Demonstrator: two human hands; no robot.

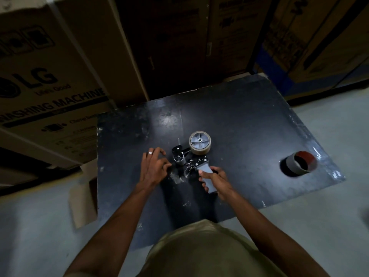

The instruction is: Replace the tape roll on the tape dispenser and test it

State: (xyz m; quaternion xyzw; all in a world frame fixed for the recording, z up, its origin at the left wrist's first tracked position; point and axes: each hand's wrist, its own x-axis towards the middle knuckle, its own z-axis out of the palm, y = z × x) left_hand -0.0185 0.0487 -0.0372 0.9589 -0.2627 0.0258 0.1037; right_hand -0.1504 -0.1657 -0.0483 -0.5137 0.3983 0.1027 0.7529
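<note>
On the dark desk, the left hand rests with fingers loosely spread, holding nothing, just beside the front rollers of the tape dispenser. The dispenser lies on its side with a tape roll on its hub, and the right hand has its fingers wrapped around the grey handle. Well apart to the right stands an empty cardboard core.

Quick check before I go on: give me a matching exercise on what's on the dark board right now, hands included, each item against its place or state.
Items:
1. right hand
2. left hand
3. tape roll
4. empty core

States:
A. alone near the board's right edge
B. mounted on the dispenser's wheel
C. gripping the grey handle
D. fingers curled beside the dispenser's front roller

Pairs: 1-C, 2-D, 3-B, 4-A
</note>
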